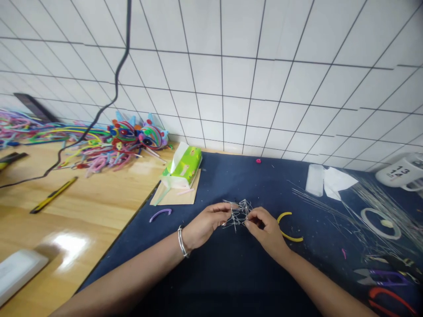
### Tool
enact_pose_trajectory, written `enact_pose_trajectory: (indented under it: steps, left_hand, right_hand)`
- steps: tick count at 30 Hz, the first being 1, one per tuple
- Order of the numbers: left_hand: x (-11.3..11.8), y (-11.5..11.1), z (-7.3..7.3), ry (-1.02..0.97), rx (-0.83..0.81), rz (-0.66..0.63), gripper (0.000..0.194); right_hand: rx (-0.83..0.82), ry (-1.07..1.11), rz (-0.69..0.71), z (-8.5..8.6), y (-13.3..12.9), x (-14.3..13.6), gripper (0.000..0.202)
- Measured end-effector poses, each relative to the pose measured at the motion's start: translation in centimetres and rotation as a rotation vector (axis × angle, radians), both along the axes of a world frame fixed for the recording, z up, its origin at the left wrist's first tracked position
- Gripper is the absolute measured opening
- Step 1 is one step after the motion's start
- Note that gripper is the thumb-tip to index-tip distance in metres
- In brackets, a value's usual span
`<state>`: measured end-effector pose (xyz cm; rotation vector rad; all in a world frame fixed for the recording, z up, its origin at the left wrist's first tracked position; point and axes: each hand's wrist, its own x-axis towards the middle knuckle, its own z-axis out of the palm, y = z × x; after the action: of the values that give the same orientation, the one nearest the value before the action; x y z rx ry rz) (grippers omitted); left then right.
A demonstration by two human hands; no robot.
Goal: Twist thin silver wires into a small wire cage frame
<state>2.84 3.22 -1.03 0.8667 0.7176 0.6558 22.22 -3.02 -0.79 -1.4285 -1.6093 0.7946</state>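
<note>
Thin silver wires form a small spiky wire frame [238,214], held just above the dark blue cloth between both hands. My left hand [206,223], with a silver bangle at its wrist, pinches the frame's left side. From the right, my right hand [266,229] grips the other side between thumb and fingertips. The exact strands under the fingertips are too fine to make out. Close beside my right hand lies a yellow curved piece [291,228], partly hidden behind it. A purple curved strip [160,214] rests on the cloth left of my left hand.
Loose wires [370,220], a white ring [380,224], purple-handled scissors [383,277] and red-handled pliers [391,299] lie at right, near a mug [401,174]. A green tissue pack [187,165], colourful pipe cleaners [99,149] and a yellow cutter [54,195] are at left.
</note>
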Motion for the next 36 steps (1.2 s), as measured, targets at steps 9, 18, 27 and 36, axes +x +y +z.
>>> enact_pose_trajectory:
  steps: [9,18,27,36]
  left_hand:
    - [0.8,-0.5,-0.1,-0.047,-0.053,0.099,0.022]
    - [0.0,-0.2,0.6,0.029,0.033,0.105,0.021]
    - [0.7,-0.7,0.6,0.068,0.054,0.083,0.017]
    - [1.7,-1.3,0.7,0.080,0.164,0.231,0.015]
  right_hand:
    - [0.149,-0.083,0.016,-0.1,0.2,-0.1,0.007]
    - [0.304,-0.260,-0.020,0.7,0.2,0.6,0.007]
    - [0.427,-0.463,0.029,-0.4,0.0,0.3,0.013]
    - [0.431,-0.497,0.071,-0.5,-0.1,0.2,0.014]
